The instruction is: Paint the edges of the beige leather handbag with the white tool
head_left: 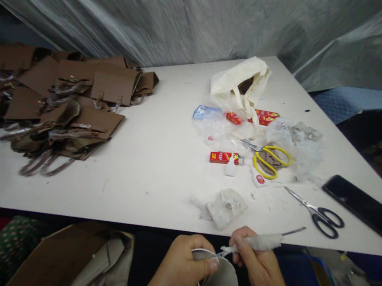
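My left hand (187,263) is closed on the rim of a pale grey curved piece (220,282), held below the table's front edge. My right hand (255,263) is closed around a thin metal tool wrapped in white cloth (264,241); its tip touches the grey piece beside my left thumb. A crumpled clear plastic wad (225,207) lies on the white table (158,158) just beyond my hands.
Brown paper bags with handles (62,102) are piled at the left. Black-handled scissors (323,216), yellow-handled scissors (271,160), small glue bottles (231,166), red boxes (223,157), a cream cloth bag (241,82) and a black phone (363,207) lie at the right. A cardboard box (63,257) sits below.
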A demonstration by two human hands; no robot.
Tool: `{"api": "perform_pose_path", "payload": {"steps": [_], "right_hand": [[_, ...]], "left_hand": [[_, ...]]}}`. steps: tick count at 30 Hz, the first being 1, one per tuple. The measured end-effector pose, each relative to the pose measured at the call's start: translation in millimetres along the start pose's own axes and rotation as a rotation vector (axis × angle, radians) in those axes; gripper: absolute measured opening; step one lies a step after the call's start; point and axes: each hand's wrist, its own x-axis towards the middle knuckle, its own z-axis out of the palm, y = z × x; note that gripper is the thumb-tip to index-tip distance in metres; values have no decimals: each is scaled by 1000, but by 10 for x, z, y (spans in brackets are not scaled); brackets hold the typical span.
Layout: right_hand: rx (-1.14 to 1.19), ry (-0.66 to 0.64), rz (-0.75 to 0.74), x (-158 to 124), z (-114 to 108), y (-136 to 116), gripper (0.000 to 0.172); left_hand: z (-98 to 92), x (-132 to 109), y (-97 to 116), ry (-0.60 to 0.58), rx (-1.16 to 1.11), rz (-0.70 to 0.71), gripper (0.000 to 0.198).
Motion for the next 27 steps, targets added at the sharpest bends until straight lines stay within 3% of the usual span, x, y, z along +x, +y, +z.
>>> {"api": "perform_pose_path", "payload": {"steps": [7,16,22,27], "right_hand": [[-42,-56,-19,-13,-15,23,45],[-200,-123,-71,5,-40,-56,43],[-247,-176,-101,65,-21,-181,43],[-229,-43,-136,24,30,-119,46]], "left_hand": [[8,-25,-52,-13,-43,0,13],[18,-48,37,21,-58,-27,13],[64,3,-98,8,-148,-28,10],[83,19,-93,-33,-211,7,13]]}}
